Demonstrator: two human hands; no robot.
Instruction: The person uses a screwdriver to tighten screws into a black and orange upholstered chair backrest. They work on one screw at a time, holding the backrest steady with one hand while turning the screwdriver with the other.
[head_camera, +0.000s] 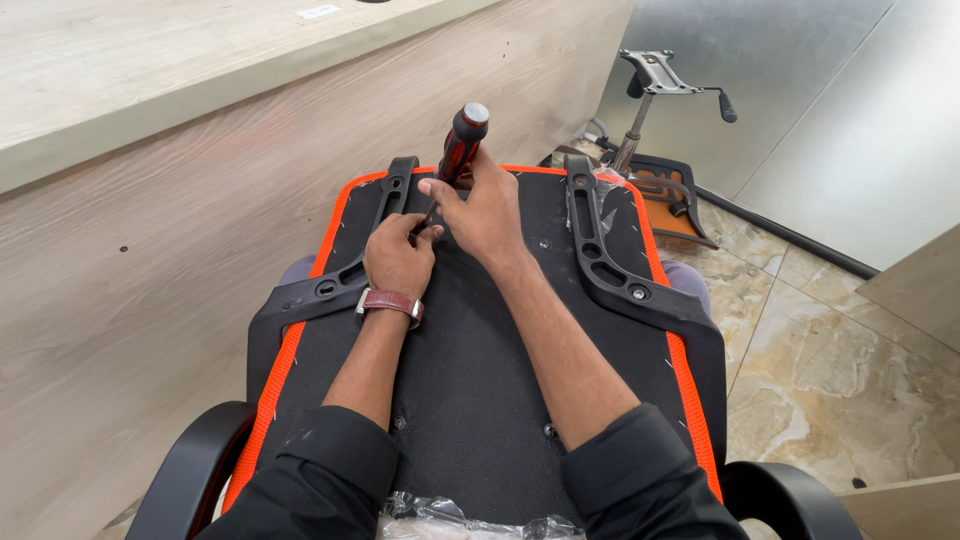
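1. Upturned seat pan (470, 400) lying across the lap, black fabric underside up, orange mesh edging round the rim; placed so, by the look of it, to bring the screw holes within reach from above.
2. Screwdriver (457, 150), red-and-black handle with a silvery cap, standing nearly upright near the far edge of the seat, tip down on the fabric between the two armrest brackets.
3. Right hand (487, 212) wrapped round the lower handle, fingers curled and pressed together on it, probably to keep the shaft steady and bear down.
4. Left hand (398, 258), brown-strapped watch at the wrist, with fingers pinching at the shaft close to the tip (likely guiding it onto a screw; the screw itself hidden by the fingertips).
5. Left armrest bracket (345, 275) and right armrest bracket (610, 270), black plastic, laid along either side of the seat, slotted holes facing up; a bolt head visible in each.
6. Crinkled clear plastic bag (460, 520) at the near edge, against the sleeves, contents not readable.
7. Small white rectangular label (318, 11) on top of the pale wood worktop (150, 70) at upper left.
8. Chair base with gas lift and lever mechanism (655, 90) standing on the marble floor beyond, well apart from the hands.
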